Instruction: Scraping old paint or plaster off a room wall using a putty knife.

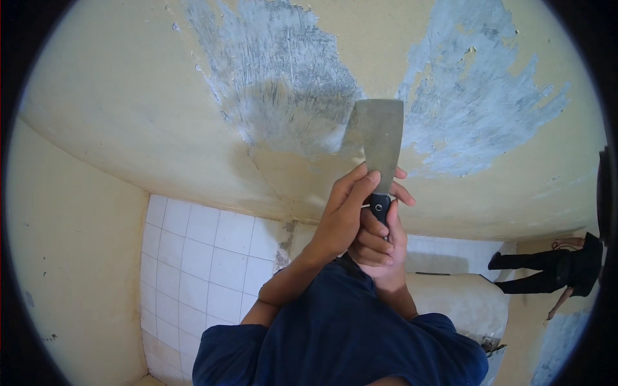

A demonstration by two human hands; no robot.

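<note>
A putty knife [382, 138] with a wide metal blade and a black handle points up and away from me, its flat side facing me. My right hand [380, 248] is closed round the handle from below. Higher up, my left hand [347, 209] grips the base of the blade, thumb lying on the metal. Behind the blade stands a yellow painted wall [367, 38]. The blade's edge overlaps the gap between two scraped blue-grey patches, the left patch [283, 58] and the right patch [463, 109]. I cannot tell whether it touches the wall.
White floor tiles [199, 264] lie at the lower left, beside another yellow wall [71, 257]. A pale ledge [450, 299] is at the lower right. Farther right stands another person [560, 267] in dark clothes, near a scraped wall patch [563, 347].
</note>
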